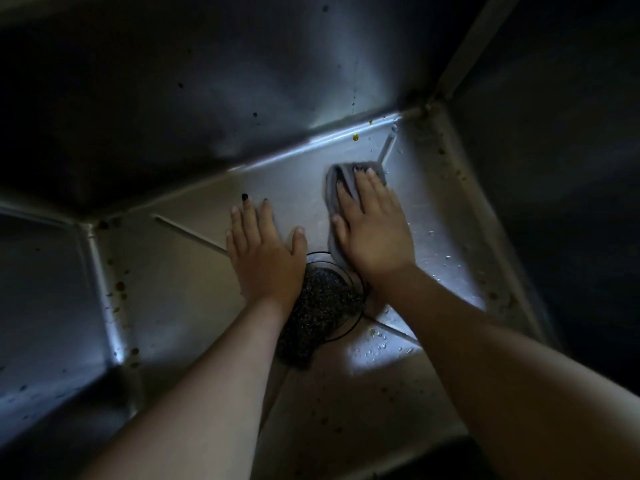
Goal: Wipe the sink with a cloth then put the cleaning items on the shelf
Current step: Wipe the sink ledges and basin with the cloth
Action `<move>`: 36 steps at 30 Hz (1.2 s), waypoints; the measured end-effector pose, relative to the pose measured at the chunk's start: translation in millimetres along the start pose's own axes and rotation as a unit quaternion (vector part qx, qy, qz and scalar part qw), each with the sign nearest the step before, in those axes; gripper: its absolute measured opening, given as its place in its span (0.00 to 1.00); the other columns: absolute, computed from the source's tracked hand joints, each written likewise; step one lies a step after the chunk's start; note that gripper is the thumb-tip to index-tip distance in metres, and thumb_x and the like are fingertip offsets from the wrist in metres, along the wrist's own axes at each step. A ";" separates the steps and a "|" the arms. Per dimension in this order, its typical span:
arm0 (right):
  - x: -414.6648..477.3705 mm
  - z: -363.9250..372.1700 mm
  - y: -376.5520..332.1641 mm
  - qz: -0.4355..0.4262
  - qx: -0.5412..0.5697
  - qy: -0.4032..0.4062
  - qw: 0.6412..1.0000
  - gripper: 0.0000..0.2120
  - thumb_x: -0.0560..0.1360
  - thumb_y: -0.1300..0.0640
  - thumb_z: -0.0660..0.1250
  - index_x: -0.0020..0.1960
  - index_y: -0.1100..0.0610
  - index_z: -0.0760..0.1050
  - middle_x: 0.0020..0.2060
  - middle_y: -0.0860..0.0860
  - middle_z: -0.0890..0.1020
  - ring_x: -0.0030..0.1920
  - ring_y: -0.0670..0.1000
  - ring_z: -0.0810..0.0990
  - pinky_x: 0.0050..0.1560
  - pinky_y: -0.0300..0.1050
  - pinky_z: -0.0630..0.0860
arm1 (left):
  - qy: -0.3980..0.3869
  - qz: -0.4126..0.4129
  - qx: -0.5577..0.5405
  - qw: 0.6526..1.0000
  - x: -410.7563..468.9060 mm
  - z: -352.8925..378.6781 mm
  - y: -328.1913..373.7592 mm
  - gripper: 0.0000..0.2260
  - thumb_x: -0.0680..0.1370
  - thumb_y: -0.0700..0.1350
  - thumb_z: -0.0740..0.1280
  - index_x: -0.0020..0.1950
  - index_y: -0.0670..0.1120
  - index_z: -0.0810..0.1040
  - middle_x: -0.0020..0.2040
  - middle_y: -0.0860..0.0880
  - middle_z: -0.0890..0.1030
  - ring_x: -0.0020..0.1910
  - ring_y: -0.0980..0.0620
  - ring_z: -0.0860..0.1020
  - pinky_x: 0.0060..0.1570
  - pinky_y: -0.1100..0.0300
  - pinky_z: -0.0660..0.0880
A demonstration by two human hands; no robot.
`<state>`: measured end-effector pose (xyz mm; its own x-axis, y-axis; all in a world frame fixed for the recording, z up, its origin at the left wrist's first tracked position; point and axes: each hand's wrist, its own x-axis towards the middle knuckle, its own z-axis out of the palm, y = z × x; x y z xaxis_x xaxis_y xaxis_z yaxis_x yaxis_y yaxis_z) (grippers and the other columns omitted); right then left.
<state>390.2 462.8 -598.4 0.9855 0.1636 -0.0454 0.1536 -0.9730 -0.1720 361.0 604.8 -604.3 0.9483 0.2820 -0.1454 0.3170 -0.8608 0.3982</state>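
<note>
Cloth (334,195): grey, kinda crumpled and folded over itself, lying on the sink floor right of centre in the frame. Most of it is hidden under the hand, so only the upper-left part, a strip down the left side and a corner at top right show.

Sink (194,275): deep stainless steel basin, dim lighting, with pressed crease lines running from the corners toward the middle. Brown and orange specks dot the seams along the left side, the right side and the back edge (pretty grubby, honestly). Water droplets sit on the floor at lower centre and over to the right.

Drain (323,299): round strainer just below centre, dark and speckled, with a thin dark ring around it. Both wrists cover parts of it.

Right hand (372,230): palm down, flat on top of the cloth, fingers straight and only a little spread, pointing toward the upper left. Fingertips reach the cloth's far edge. It's pressing rather than gripping.

Left hand (265,251): also palm down, flat on the bare steel left of the cloth, not touching it. Fingers loosely spread, thumb out to the right, holding nothing.

Forearms: both bare, coming in from the bottom of the frame.
</note>
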 end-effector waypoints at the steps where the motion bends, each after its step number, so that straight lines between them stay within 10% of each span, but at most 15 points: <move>1: 11.2 -3.0 0.4 0.007 -0.001 0.003 1.000 0.25 0.74 0.49 0.53 0.66 0.59 0.72 0.65 0.62 0.73 0.67 0.61 0.70 0.66 0.57 0.65 | -0.001 0.000 0.001 1.000 -0.1 -0.4 0.7 0.32 0.72 0.56 0.54 0.74 0.45 0.59 0.76 0.45 0.55 0.76 0.46 0.49 0.72 0.51 0.45; 7: 55.5 -14.5 10.3 0.011 -0.016 -0.041 0.999 0.25 0.80 0.49 0.51 0.75 0.54 0.55 0.75 0.57 0.54 0.76 0.55 0.48 0.73 0.49 0.45 | 0.004 0.000 0.005 1.000 -1.5 -0.2 0.8 0.32 0.72 0.57 0.54 0.74 0.46 0.59 0.76 0.45 0.55 0.76 0.46 0.49 0.72 0.51 0.45; 19: -37.4 4.8 3.8 0.023 0.035 0.020 0.999 0.23 0.74 0.50 0.55 0.65 0.57 0.73 0.64 0.61 0.74 0.68 0.61 0.69 0.65 0.58 0.67 | -0.018 -0.012 0.001 1.000 -1.0 -4.5 2.3 0.28 0.77 0.53 0.59 0.75 0.47 0.56 0.77 0.46 0.51 0.76 0.48 0.45 0.72 0.53 0.41; 36: 57.9 -14.0 27.0 0.016 -0.005 -0.023 1.000 0.24 0.80 0.50 0.51 0.75 0.52 0.55 0.75 0.58 0.54 0.76 0.57 0.48 0.74 0.51 0.46 | -0.018 -0.006 0.014 1.000 -0.1 -4.2 1.7 0.29 0.78 0.55 0.59 0.75 0.47 0.54 0.77 0.46 0.50 0.76 0.48 0.44 0.71 0.54 0.42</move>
<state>452.4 443.8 -591.9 0.9855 0.1391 -0.0970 0.1226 -0.9795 -0.1597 361.5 605.1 -599.8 0.9430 0.2775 -0.1838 0.3280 -0.8686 0.3713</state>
